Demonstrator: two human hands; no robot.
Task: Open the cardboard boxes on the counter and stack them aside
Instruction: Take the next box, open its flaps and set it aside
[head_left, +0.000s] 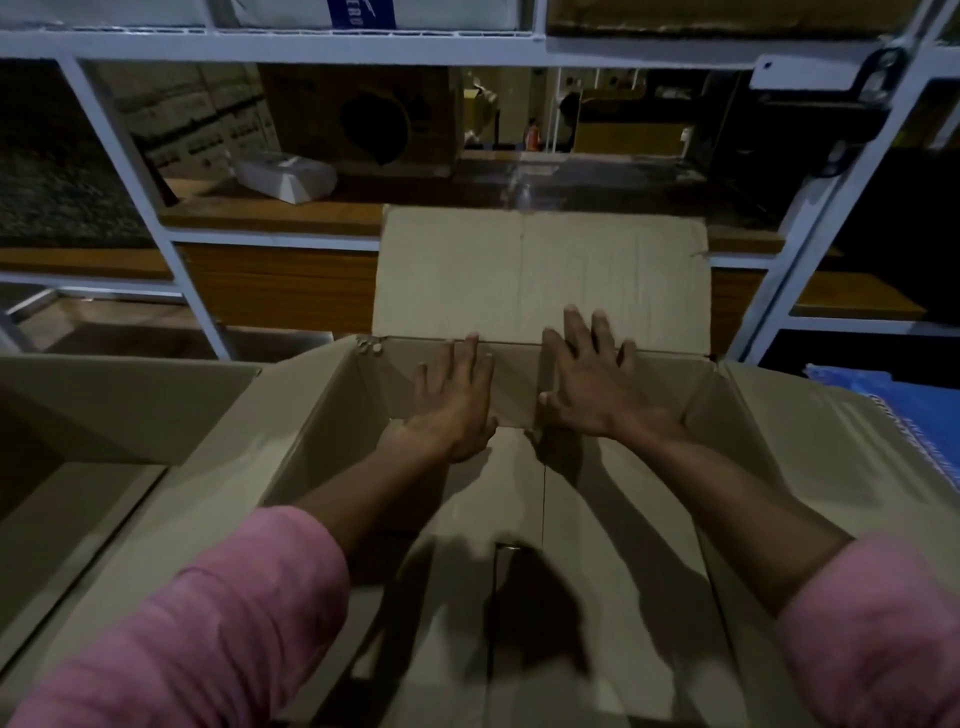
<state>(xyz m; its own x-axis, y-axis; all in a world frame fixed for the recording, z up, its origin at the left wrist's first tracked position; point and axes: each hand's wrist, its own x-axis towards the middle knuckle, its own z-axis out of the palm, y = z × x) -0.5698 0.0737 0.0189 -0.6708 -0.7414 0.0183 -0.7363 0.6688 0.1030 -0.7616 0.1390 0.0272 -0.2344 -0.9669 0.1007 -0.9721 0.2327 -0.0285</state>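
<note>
A large brown cardboard box (291, 467) stands open right in front of me, its top flaps spread outward. Its far flap (540, 275) stands up and leans away. Both my arms reach down inside the box. My left hand (452, 405) lies flat with fingers spread against the inner far wall. My right hand (592, 384) presses flat beside it, with fingertips reaching over the fold onto the far flap. Neither hand grips anything. The box's bottom flaps (597, 519) show a seam down the middle.
Another open cardboard box (104, 405) sits at my left. Blue printed packaging (914, 410) lies at the right under the box's right flap. White metal shelving (171, 254) with wooden boards, cartons and a white package (285, 179) stands behind.
</note>
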